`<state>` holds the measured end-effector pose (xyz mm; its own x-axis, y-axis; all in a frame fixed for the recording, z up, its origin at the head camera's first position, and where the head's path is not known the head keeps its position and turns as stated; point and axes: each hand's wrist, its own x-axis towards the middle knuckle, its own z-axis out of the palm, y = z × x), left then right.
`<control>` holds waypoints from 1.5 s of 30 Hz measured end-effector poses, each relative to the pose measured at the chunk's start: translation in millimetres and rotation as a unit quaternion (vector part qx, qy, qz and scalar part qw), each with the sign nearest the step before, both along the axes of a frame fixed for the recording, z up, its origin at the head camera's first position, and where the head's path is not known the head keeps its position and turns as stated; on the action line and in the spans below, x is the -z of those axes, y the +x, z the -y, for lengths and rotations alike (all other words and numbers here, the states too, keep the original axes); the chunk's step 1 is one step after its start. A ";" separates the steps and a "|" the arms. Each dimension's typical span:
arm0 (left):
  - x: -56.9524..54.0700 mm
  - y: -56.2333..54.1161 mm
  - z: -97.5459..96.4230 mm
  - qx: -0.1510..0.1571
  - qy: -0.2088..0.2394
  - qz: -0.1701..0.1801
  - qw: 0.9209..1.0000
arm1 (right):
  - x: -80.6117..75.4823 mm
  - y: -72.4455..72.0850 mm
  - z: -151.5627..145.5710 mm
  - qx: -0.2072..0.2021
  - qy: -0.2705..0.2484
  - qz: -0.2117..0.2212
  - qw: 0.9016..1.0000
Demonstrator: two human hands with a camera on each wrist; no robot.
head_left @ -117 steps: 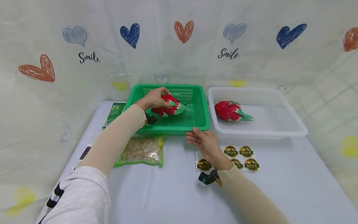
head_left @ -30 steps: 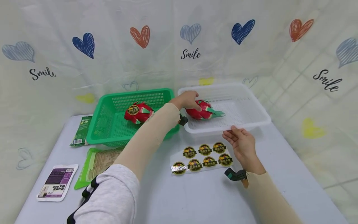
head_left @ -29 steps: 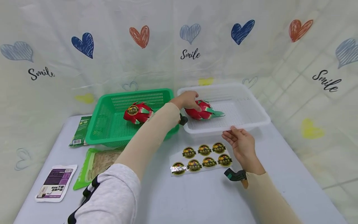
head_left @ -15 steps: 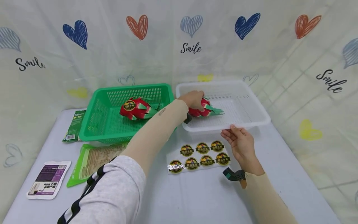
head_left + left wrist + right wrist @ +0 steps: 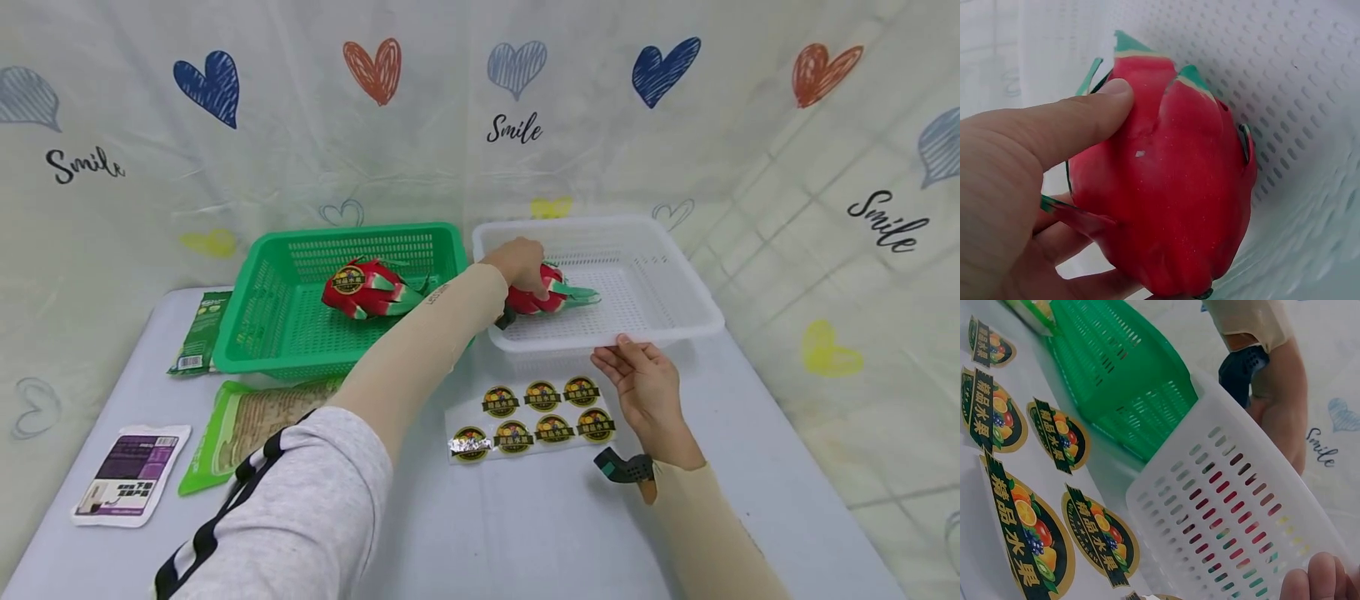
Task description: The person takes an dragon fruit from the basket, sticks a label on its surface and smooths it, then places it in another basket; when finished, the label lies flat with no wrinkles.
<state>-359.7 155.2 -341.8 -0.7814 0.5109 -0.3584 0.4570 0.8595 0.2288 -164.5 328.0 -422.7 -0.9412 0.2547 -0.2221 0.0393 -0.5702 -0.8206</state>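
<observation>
Inside the white basket [image 5: 660, 325], at its left end, lies a red dragon fruit [image 5: 1172, 169] with green-tipped scales. My left hand [image 5: 517, 265] reaches over the basket's left side and grips this fruit, thumb on top and fingers round its far side, as the left wrist view shows. My right hand [image 5: 641, 383] pinches the front rim of the white basket, thumb on the edge and fingers against the outer wall. A second dragon fruit [image 5: 371, 292], with a round black and gold sticker on it, lies in the green basket [image 5: 292, 367].
A sheet of round stickers [image 5: 553, 430] lies on the table in front of the white basket. To the left are a green-edged bag [image 5: 262, 421], a purple and white packet [image 5: 132, 475] and a green packet [image 5: 202, 333]. A printed curtain hangs behind both baskets.
The left hand has moved from the fruit in the green basket to the one in the white basket, and its hold has closed. The right hand has shifted from the green rim to the white rim.
</observation>
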 end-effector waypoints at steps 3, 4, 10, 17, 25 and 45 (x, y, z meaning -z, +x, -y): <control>-0.8 2.5 7.2 -0.020 0.016 -0.003 1.000 | 2.4 -0.3 6.0 -0.002 -0.001 0.002 1.000; -2.0 3.4 9.8 -0.027 0.026 -0.003 0.999 | 2.9 -0.4 7.9 -0.004 -0.003 0.003 1.000; -18.8 7.6 25.0 -0.025 0.069 -0.027 0.997 | 6.8 -0.5 15.5 -0.011 0.006 0.006 1.000; -35.3 13.7 38.4 -0.007 0.079 -0.048 0.996 | 12.2 1.0 17.3 -0.013 0.007 0.015 1.000; -48.6 30.5 57.9 0.011 0.109 -0.071 0.991 | 13.7 1.5 17.1 -0.018 -0.009 -0.003 1.000; -83.8 108.8 161.4 -0.016 0.176 -0.096 0.979 | 2.4 -3.2 -1.8 -0.035 -0.100 -0.046 0.993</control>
<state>-250.9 -6.2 -258.1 -0.8348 0.5504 -0.0082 0.4950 0.7572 0.4261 -167.7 329.8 -425.1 -0.9737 0.1480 -0.1733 0.0136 -0.7213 -0.6925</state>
